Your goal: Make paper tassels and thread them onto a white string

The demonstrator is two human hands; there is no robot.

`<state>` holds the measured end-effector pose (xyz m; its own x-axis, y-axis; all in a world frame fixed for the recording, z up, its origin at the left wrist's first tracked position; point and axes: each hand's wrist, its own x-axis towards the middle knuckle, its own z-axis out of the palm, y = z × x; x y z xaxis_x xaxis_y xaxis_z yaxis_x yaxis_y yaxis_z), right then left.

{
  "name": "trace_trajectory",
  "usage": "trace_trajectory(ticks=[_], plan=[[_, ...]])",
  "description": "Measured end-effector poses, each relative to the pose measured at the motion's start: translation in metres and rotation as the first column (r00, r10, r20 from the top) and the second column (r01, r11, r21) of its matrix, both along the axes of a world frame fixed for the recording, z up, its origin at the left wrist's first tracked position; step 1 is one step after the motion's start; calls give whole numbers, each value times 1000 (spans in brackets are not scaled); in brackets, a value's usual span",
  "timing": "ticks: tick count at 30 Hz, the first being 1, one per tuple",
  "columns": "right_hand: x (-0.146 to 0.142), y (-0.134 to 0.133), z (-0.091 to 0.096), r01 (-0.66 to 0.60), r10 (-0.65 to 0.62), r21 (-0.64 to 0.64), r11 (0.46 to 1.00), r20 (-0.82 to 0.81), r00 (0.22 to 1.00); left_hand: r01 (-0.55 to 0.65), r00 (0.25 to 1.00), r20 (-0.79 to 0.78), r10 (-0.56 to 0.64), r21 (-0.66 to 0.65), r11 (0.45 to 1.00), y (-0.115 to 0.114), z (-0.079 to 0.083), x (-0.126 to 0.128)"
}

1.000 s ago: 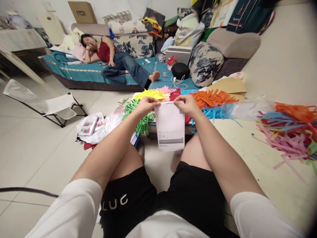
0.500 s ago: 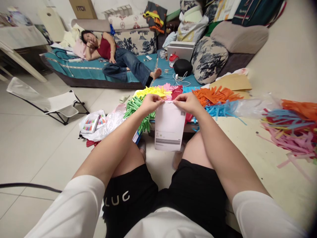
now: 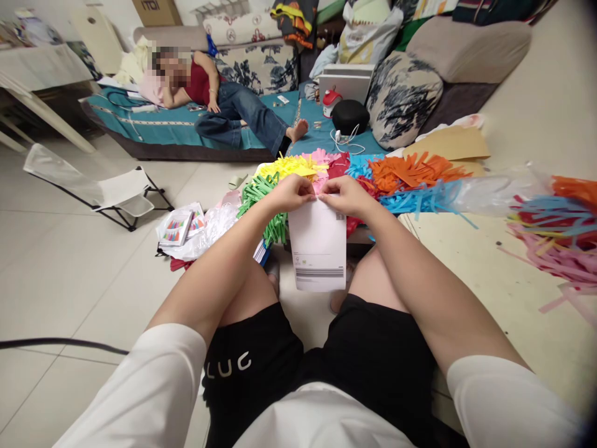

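A seated person pinches the top edge of a white packet [image 3: 318, 249] between the fingertips of both hands, the left hand [image 3: 291, 193] and right hand [image 3: 347, 194] almost touching at the middle of that edge. The packet hangs upright over the gap between the knees, barcode side facing the camera. Just behind it lie heaps of green paper strips [image 3: 263, 193], yellow paper strips [image 3: 291, 167] and orange paper strips [image 3: 410, 171]. The tabletop [image 3: 504, 274] stretches away to the right. Another person [image 3: 224, 106] lies on a sofa [image 3: 140, 127] across the room.
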<state>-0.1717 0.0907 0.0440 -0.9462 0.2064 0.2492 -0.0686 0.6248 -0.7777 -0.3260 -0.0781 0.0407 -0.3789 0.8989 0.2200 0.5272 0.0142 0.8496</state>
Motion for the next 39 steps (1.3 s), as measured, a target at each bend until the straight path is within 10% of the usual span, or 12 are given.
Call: trace_trajectory(ticks=[29,39], plan=[[-4,-5,-6,-32,14,202,979,90,996,40,936,-333,-111,-214,976,0,9,11],[-9,-13,-7,-94,45,241,966,201,979,-131,791,-565,-233,-528,839,-5,18,21]])
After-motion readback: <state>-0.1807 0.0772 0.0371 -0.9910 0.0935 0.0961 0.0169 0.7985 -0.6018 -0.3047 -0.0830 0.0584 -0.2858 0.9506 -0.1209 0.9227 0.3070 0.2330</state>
